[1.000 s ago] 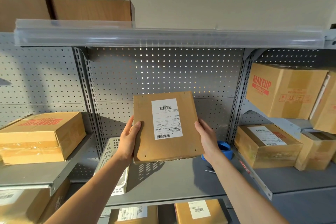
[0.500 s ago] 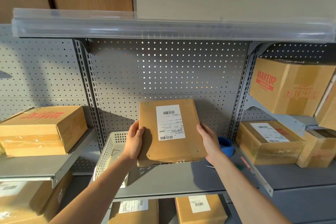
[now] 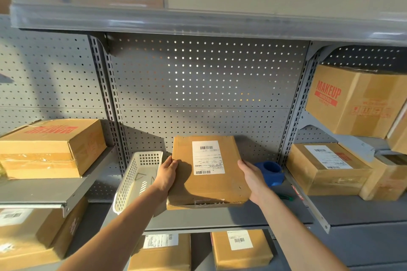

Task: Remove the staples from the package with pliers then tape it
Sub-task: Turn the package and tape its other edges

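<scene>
As I held the package [image 3: 207, 174] between my left hand [image 3: 167, 172] and right hand [image 3: 253, 177], each grip clasping a side edge, I judged it best laid flat on the shelf [image 3: 220, 218], label up.

I stand in a parcel stockroom: grey metal shelving [image 3: 198, 218] with a pegboard back panel [image 3: 198, 86] fills my view, with labelled cardboard boxes, one printed MAKEUP [image 3: 356, 103] at upper right, stacked on every level.

Package [image 3: 209, 171] is set on the middle shelf [image 3: 220, 218], at centre. Basket [image 3: 137, 179] is placed at its 9 o'clock, tape roll [image 3: 269, 172] at 3 o'clock, pegboard [image 3: 198, 86] at 12 o'clock behind.
</scene>
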Demonstrator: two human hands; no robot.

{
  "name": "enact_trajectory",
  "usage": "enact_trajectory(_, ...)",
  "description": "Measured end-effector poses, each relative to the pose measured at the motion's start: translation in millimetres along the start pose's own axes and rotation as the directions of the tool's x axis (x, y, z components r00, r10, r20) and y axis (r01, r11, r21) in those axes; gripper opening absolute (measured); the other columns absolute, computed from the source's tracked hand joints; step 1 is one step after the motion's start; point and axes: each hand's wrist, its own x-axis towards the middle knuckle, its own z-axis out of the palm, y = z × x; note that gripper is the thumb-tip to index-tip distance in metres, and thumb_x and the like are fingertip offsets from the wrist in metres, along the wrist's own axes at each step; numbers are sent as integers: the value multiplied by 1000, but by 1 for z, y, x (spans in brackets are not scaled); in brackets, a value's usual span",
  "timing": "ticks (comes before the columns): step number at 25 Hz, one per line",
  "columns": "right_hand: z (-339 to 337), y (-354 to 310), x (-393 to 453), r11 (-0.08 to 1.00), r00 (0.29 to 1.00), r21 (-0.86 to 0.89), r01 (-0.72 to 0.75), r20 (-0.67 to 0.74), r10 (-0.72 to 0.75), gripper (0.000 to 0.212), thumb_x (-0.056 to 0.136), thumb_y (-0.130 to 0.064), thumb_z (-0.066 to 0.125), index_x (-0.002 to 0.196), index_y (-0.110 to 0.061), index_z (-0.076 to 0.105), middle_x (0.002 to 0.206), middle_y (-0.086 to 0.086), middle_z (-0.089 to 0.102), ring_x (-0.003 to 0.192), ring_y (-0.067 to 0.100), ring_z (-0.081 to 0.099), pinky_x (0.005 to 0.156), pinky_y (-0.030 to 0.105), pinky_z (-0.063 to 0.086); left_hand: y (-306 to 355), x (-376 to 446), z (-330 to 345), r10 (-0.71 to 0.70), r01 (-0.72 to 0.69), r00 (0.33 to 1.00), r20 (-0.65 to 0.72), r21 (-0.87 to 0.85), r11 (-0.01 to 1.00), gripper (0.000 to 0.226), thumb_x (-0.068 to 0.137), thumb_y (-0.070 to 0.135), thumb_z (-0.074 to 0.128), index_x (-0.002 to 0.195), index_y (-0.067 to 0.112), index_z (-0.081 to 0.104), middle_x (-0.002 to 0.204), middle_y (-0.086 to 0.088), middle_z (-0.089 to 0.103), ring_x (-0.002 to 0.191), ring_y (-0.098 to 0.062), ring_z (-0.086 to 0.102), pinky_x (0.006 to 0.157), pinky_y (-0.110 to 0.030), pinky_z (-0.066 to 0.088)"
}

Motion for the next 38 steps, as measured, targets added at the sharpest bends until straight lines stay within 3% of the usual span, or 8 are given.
enact_trajectory(3,-3,10,4,998,999,-46,-40,7,40,27,107,-46,54,117,-25,70,115,10,74,107,34,70,99,57,55,-15,2,-1,-57,57,998,10,-2,998,27,105,26,42,115,15,64,113,-20,66,95,-27,63,81,-41,56)
enact_trajectory(7,-5,14,6,991,998,-119,-60,11,62,28,108,-46,50,115,-25,68,114,9,72,107,31,68,100,53,54,-30,3,1,-106,107,993,41,-17,994,32,106,26,41,119,2,57,106,-25,63,86,-29,62,70,-38,56)
enact_trajectory(12,-4,22,9,983,997,-167,-82,-8,81,29,108,-48,48,112,-26,66,113,8,70,106,29,66,100,50,53,-38,5,4,-135,136,990,42,-15,991,32,106,25,40,118,-1,56,104,-23,63,87,-29,60,73,-39,57)
enact_trajectory(18,-3,35,15,972,994,-210,-109,-43,102,32,110,-47,44,114,-23,65,110,8,70,104,28,67,99,47,54,-53,11,4,-153,152,987,56,11,988,30,105,28,42,114,6,60,115,-29,63,91,-31,62,89,-55,54)
enact_trajectory(26,0,36,12,956,995,-275,-98,-40,91,29,111,-44,40,122,-25,60,111,2,65,101,18,60,73,31,42,-56,15,5,-150,148,988,25,83,986,31,104,33,42,120,15,61,111,-18,68,107,-38,65,91,-54,56)
enact_trajectory(29,0,36,12,953,996,-288,-90,-40,82,26,112,-44,40,122,-28,58,109,0,64,98,16,60,69,28,42,-60,18,4,-153,151,988,14,106,983,38,103,39,45,132,15,54,116,-12,67,106,-31,66,92,-49,57)
enact_trajectory(34,0,37,12,945,997,-317,-76,-42,66,25,112,-44,40,123,-28,56,108,-1,63,97,14,59,70,27,42,-55,14,8,-142,143,990,-10,113,983,27,105,30,44,121,15,60,107,-13,68,93,-27,66,77,-40,59)
enact_trajectory(38,-3,38,18,919,999,-392,-36,-22,30,34,111,-42,42,124,-17,62,112,4,67,102,19,62,76,29,48,-56,15,7,-129,131,991,-20,135,982,25,104,31,46,115,15,62,107,-15,69,97,-31,67,85,-48,59)
